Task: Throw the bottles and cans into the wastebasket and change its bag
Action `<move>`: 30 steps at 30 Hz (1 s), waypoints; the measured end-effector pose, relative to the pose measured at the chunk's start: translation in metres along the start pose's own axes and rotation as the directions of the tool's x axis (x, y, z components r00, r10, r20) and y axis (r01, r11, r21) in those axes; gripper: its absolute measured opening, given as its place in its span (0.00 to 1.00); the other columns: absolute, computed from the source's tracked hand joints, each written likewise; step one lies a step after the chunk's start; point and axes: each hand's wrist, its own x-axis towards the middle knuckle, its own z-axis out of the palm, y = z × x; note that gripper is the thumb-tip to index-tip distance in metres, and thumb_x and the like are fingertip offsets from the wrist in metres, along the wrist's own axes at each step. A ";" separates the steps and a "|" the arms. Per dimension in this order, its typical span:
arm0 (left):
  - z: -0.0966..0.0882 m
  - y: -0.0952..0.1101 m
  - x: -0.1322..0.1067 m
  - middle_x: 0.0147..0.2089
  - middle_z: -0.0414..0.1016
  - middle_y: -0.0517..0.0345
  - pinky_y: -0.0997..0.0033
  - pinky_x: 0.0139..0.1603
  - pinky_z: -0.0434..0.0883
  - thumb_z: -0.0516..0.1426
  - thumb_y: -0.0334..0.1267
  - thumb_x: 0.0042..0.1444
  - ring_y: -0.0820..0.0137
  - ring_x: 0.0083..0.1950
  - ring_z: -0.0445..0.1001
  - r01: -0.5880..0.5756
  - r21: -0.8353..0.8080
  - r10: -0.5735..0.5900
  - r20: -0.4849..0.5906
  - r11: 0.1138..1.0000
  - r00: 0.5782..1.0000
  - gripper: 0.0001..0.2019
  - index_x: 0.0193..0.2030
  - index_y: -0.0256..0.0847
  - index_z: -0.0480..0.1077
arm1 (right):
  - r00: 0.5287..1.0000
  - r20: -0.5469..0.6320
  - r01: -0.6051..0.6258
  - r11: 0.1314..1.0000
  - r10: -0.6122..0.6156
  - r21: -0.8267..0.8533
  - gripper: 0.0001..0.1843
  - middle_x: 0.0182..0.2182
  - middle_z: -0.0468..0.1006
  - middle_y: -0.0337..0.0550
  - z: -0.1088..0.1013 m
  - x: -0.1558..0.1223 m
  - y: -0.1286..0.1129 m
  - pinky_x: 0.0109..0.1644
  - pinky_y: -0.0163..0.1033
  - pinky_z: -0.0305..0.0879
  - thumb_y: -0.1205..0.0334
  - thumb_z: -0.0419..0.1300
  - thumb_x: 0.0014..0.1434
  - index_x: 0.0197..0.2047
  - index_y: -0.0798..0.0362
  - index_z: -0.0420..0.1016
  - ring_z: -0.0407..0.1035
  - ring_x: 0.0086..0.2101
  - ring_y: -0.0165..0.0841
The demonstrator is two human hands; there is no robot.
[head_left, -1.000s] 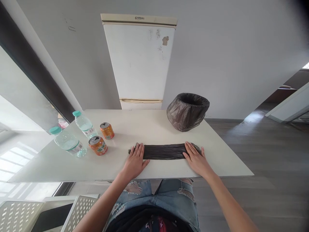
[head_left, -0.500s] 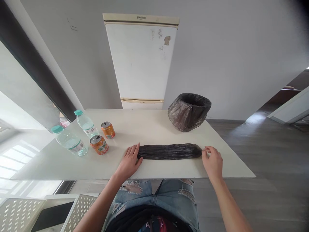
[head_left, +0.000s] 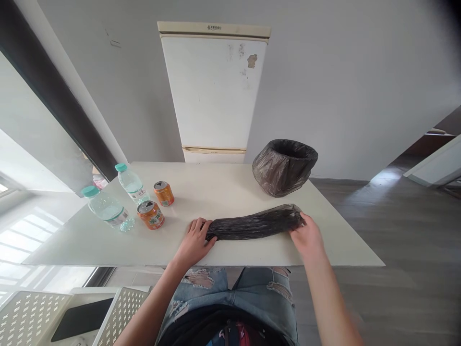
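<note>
A black plastic garbage bag [head_left: 252, 226], gathered into a long narrow strip, lies across the white table. My left hand [head_left: 196, 240] grips the strip's left end against the tabletop, thumb below and fingers above it. At the other end, my right hand [head_left: 307, 235] is closed on the bag, its thumb on top and its other fingers partly hidden underneath. That right end is raised and bends away from me, while the left end stays flat.
A bin [head_left: 284, 168] lined with a dark bag stands at the table's back right. Two clear bottles [head_left: 131, 185] and two orange cans [head_left: 151, 215] stand on the left. A white refrigerator [head_left: 214, 91] is behind the table [head_left: 216, 187]; a perforated white basket [head_left: 32, 312] sits lower left.
My right hand has turned and shifted slightly left, lifting the bag's right end, which was lying straight. My left hand's fingers have curled a little more at the left end.
</note>
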 end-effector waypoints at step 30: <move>-0.007 0.000 -0.004 0.67 0.69 0.42 0.45 0.73 0.62 0.57 0.32 0.59 0.53 0.68 0.67 -0.036 -0.124 0.040 0.031 0.992 0.999 0.36 0.74 0.42 0.55 | 0.665 0.742 0.727 0.305 -0.089 -0.615 0.40 0.77 0.48 0.65 0.191 -0.133 0.008 0.79 0.65 0.42 0.61 0.54 0.68 0.78 0.68 0.48 0.41 0.76 0.53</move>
